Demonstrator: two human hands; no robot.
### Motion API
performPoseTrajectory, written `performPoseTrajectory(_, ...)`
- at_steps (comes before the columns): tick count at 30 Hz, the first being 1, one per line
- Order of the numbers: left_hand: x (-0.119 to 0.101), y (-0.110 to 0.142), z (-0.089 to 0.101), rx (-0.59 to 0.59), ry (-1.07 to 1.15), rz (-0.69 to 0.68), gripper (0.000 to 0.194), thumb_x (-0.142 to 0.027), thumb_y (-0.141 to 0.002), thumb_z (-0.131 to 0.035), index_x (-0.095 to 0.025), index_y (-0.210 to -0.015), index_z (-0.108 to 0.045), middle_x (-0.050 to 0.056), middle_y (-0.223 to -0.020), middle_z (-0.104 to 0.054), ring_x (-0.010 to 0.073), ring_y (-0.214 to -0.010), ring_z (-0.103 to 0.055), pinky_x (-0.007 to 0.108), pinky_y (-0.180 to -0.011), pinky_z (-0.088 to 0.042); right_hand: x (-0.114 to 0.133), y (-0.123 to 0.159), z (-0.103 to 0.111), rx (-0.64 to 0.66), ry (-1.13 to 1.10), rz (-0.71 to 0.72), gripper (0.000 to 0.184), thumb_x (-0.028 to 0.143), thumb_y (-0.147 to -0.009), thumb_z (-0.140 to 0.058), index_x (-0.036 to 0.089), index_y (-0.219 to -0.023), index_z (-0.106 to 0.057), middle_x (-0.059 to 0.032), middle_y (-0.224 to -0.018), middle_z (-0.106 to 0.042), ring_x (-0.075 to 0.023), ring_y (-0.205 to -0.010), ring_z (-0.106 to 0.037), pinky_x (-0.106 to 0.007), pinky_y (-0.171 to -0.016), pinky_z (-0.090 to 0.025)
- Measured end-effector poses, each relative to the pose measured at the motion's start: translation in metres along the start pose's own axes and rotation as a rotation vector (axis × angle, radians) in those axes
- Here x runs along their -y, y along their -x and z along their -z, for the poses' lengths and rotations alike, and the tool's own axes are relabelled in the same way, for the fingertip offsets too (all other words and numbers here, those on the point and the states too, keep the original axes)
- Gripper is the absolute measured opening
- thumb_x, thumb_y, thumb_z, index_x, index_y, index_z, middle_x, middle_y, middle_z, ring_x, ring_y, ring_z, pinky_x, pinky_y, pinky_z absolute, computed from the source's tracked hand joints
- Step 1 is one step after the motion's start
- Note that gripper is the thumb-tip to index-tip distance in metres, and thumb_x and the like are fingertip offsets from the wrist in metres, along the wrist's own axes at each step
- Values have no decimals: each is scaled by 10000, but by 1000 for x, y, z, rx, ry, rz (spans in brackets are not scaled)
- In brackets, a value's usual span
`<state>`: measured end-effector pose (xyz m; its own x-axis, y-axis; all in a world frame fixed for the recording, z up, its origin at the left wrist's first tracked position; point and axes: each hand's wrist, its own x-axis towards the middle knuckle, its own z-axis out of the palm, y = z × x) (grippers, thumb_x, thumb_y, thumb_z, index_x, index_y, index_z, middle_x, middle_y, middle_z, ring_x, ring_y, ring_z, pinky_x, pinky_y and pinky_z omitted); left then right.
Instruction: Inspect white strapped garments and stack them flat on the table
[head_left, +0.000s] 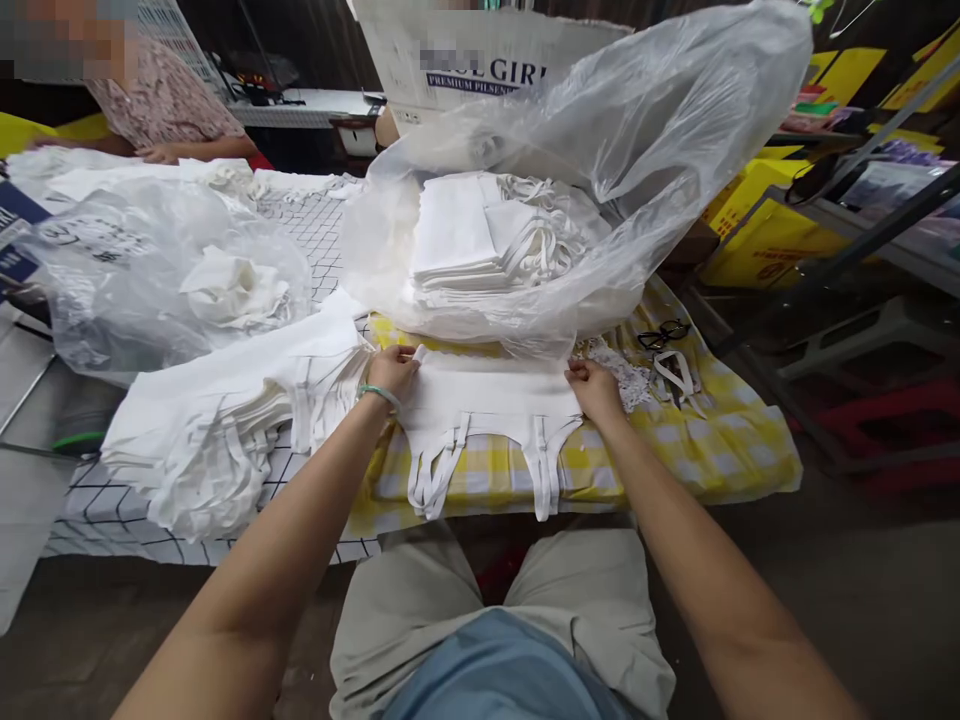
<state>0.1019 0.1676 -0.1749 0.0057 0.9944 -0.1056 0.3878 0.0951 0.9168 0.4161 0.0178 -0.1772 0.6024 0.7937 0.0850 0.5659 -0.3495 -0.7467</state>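
In the head view, the left hand (394,375) and right hand (596,390), well apart, pinch the far corners of a white garment (495,390) at centre, seemingly to spread it flat. At twelve o'clock, an open plastic bag (675,130) holds a white stack (454,225). Yellow checked cloth (720,450) lies beneath; a person (169,105) is at ten o'clock.

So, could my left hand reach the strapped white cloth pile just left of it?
Probably yes: your left hand is beside that pile with nothing visible in between, though it seems to be pinching a corner of the flat white cloth garment.
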Motion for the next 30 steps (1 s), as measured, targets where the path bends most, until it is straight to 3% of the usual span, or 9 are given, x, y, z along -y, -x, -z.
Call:
performPoseTrajectory(6,-2,5,4,23,-75,4,290,-202,-643,-638,-154,-929,-638,29,-729,-666,172,-684,-620,278,-662,-468,-6,-1,-4,0,-1,15,269,292,-707,-585,148,-916,-674,-54,-714,-674,-187,-659,-593,-308,-673,-464)
performPoseTrajectory(9,-4,16,5,-26,-316,-222,328,-190,-706,-582,-165,-1030,-620,73,-918,-676,198,-796,-629,325,-766,-483,-8,-2,-5,41,-26,-4,289,304,-697,-590,146,-925,-670,-48,-697,-665,-184,-636,-589,-293,-628,-451)
performPoseTrajectory(12,-7,28,4,-39,-611,-494,265,-230,-743,-566,-179,-993,-637,112,-1061,-633,269,-991,-592,396,-885,-457,-6,-2,-4,69,-48,-15,309,324,-698,-593,152,-946,-660,-33,-683,-652,-176,-616,-580,-290,-618,-451)
performPoseTrajectory(15,-11,39,5,68,-811,-513,199,-296,-748,-570,-189,-892,-656,116,-1008,-626,310,-1026,-568,423,-878,-458,-2,0,-1,77,-30,-10,355,311,-696,-594,151,-1009,-640,-9,-648,-618,-171,-597,-559,-299,-629,-461)
performPoseTrajectory(17,-12,47,9,152,-875,-519,250,-291,-727,-573,-193,-941,-655,110,-1037,-621,311,-1015,-565,427,-866,-464,1,3,3,80,-9,7,418,295,-695,-597,148,-1087,-612,-6,-671,-611,-171,-609,-561,-311,-651,-473)
performPoseTrajectory(21,-6,66,18,234,-950,-631,424,-213,-690,-575,-169,-1111,-606,136,-1126,-601,329,-1052,-537,446,-892,-456,2,20,13,103,-36,67,507,307,-718,-612,178,-1202,-542,-38,-851,-641,-175,-692,-599,-352,-731,-506)
performPoseTrajectory(26,9,73,18,188,-982,-710,342,-83,-733,-479,-148,-1046,-599,168,-1048,-606,315,-990,-557,427,-876,-460,-4,46,23,187,-101,135,574,240,-733,-578,232,-1294,-454,-72,-1080,-636,-192,-865,-638,-383,-828,-529)
performPoseTrajectory(30,17,64,18,167,-935,-721,323,-65,-725,-464,-154,-1004,-601,161,-1002,-598,310,-964,-557,425,-862,-465,-7,60,25,266,3,243,722,163,-707,-544,254,-1396,-350,-99,-1318,-542,-232,-1129,-576,-417,-965,-485)
